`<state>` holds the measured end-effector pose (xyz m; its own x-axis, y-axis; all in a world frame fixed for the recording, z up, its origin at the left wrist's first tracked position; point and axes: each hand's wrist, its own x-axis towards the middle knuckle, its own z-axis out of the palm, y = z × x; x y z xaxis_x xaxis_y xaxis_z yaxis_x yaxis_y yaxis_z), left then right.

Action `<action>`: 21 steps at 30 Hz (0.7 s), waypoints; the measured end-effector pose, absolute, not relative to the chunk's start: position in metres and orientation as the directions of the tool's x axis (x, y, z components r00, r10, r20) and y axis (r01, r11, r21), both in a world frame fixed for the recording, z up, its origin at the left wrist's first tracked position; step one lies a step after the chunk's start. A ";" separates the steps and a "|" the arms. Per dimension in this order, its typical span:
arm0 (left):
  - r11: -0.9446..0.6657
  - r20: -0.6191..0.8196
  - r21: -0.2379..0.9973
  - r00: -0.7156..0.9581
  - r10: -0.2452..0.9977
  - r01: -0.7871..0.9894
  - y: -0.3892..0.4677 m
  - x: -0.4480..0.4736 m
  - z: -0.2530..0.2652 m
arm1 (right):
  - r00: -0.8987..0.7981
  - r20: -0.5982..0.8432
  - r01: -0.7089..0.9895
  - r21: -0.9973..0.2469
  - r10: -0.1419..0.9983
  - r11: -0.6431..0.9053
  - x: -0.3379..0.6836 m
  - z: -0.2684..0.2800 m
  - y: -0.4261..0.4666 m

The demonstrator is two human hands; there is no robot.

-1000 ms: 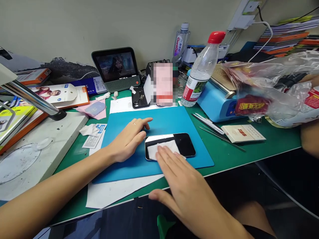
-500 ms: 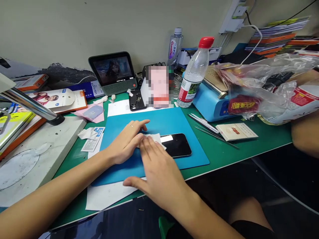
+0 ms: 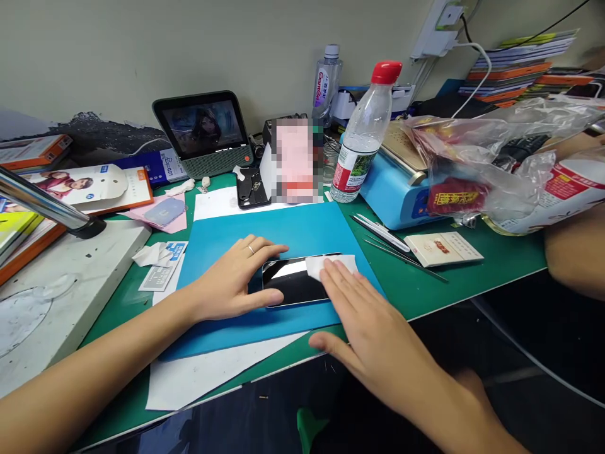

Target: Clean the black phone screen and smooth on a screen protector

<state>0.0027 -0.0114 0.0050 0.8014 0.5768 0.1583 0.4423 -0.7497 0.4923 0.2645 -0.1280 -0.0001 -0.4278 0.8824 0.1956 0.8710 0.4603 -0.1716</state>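
Observation:
A smartphone (image 3: 293, 287) with a black, glossy screen lies face up on the blue mat (image 3: 302, 224). My left hand (image 3: 236, 277) spans its left end, thumb at the near edge and index finger along the far edge. Under the outstretched fingers of my right hand (image 3: 373, 315) is a white wipe (image 3: 347, 260), pressed onto the right part of the screen. The right thumb sticks out to the side, away from the phone. Part of the phone's right end is hidden by the wipe and fingers.
Behind the mat stand a smart display (image 3: 203, 132), a black phone back (image 3: 253, 188) and a red-capped bottle (image 3: 362, 135). Tweezers (image 3: 406, 255) and a small white box (image 3: 443, 248) lie to the right. A lamp arm (image 3: 51, 205) reaches in from the left. Another person's arm (image 3: 574, 236) is at far right.
My right hand has slid right along the screen with the wipe, baring the left part of the glass. The left hand has lowered around the phone's left end. The view shifted slightly.

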 end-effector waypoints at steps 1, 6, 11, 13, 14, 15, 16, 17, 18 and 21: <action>-0.751 0.157 0.495 0.805 0.572 0.437 -0.011 0.003 0.005 | -0.422 0.174 0.873 -0.188 0.890 0.450 0.265 0.001 -0.122; -0.724 0.208 0.556 0.775 0.596 0.408 -0.010 0.002 0.003 | -0.374 0.094 0.873 -0.300 0.923 0.384 0.233 0.003 -0.099; -0.718 0.273 0.580 0.738 0.617 0.385 -0.009 0.001 -0.001 | -0.417 0.165 0.790 -0.420 0.894 0.446 0.183 -0.005 -0.105; -0.716 0.273 0.583 0.737 0.619 0.385 -0.009 0.001 -0.001 | -0.450 0.211 0.745 -0.446 0.867 0.496 0.174 -0.008 -0.115; -0.712 0.268 0.585 0.736 0.622 0.389 -0.009 0.001 0.000 | -0.465 0.233 0.727 -0.451 0.854 0.519 0.173 -0.009 -0.121; -0.708 0.263 0.586 0.735 0.626 0.394 -0.009 0.001 0.000 | -0.479 0.252 0.713 -0.447 0.841 0.541 0.174 -0.009 -0.127; -0.706 0.258 0.587 0.734 0.628 0.398 -0.010 0.001 0.000 | -0.494 0.266 0.704 -0.437 0.828 0.560 0.177 -0.009 -0.133; -0.704 0.252 0.586 0.735 0.629 0.401 -0.010 0.000 0.001 | -0.512 0.269 0.700 -0.419 0.816 0.578 0.181 -0.009 -0.138; -0.704 0.248 0.585 0.737 0.629 0.403 -0.010 0.000 0.001 | -0.530 0.264 0.702 -0.396 0.806 0.591 0.187 -0.008 -0.143; -0.708 0.248 0.580 0.741 0.624 0.403 -0.010 0.000 0.000 | -0.543 0.222 0.745 -0.319 0.810 0.586 0.213 -0.003 -0.152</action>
<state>0.0001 -0.0103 0.0005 0.7412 0.6240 0.2475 0.4025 -0.7083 0.5799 0.2132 -0.1525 -0.0027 -0.5429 0.8101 0.2215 0.7446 0.5863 -0.3191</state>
